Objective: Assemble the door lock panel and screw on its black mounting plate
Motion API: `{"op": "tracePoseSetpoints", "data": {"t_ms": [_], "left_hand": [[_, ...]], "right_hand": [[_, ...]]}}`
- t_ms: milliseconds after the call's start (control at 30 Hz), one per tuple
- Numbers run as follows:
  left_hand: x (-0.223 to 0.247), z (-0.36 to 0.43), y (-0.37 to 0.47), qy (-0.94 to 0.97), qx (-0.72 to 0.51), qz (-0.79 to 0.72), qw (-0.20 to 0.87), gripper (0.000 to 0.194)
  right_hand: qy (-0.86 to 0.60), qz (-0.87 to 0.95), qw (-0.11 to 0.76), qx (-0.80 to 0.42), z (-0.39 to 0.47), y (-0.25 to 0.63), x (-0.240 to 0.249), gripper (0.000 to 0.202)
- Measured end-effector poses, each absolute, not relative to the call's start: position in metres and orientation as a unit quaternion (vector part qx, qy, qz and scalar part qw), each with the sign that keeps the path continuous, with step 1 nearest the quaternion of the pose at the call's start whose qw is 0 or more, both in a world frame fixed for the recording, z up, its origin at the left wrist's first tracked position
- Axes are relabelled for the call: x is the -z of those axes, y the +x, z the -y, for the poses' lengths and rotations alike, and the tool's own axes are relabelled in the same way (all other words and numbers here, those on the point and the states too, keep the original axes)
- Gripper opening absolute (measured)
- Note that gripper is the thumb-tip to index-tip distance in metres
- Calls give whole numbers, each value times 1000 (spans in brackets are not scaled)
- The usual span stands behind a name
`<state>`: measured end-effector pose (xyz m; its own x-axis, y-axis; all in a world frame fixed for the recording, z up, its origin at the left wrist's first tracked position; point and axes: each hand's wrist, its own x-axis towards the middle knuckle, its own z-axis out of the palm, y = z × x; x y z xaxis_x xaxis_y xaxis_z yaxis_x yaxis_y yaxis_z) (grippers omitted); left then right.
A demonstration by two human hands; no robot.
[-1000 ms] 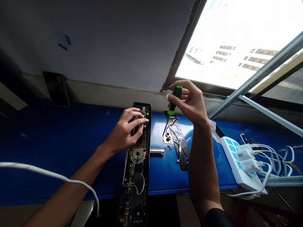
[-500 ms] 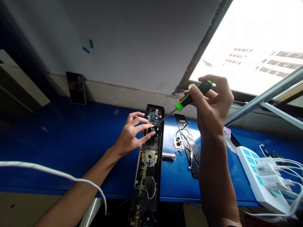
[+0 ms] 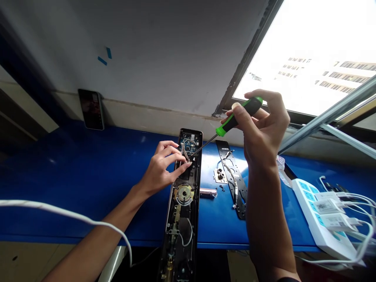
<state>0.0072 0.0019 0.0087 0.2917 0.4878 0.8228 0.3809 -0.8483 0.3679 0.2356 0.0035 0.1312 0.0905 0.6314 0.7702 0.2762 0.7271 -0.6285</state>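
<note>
Screwdriver (image 3: 239, 117) tip inside housing (image 3: 184, 209)

Right hand (image 3: 266, 131) grips screwdriver; left hand (image 3: 164, 166) narrow, thumb and fingertips close together by wires (image 3: 185, 152), can't tell if pinching; long black housing on blue table (image 3: 117, 172), overhanging front edge

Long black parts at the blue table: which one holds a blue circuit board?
The open black housing under the left hand; the flat, perforated black plate has none.
</note>
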Motion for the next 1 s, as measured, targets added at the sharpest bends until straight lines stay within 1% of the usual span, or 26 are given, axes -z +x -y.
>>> {"op": "tracePoseSetpoints", "data": {"t_ms": [133, 433, 700, 767, 867, 933, 1000], "left_hand": [[-7, -2, 8, 807, -527, -264, 40, 4], [-7, -3, 6, 819, -514, -252, 35, 9], [-9, 2, 5, 832, -489, -262, 6, 6], [-10, 4, 5, 838, -477, -264, -4, 4], [-11, 6, 4, 843, -466, -270, -7, 3], [-10, 9, 2, 842, -464, -275, -2, 4], [-9, 12, -1, 839, -467, -281, 3, 16]], "right_hand": [[-329, 668, 652, -139, -3, 235, -132, 27], [-342, 688, 627, -133, 0, 230, -132, 33], [-320, 720, 608, -102, 11, 224, -135, 39], [-308, 746, 579, -114, 19, 221, -137, 44], [-292, 794, 514, -141, 27, 217, -138, 62], [-288, 802, 506, -131, 30, 215, -136, 69], [-290, 798, 517, -108, 32, 212, -132, 70]]}}
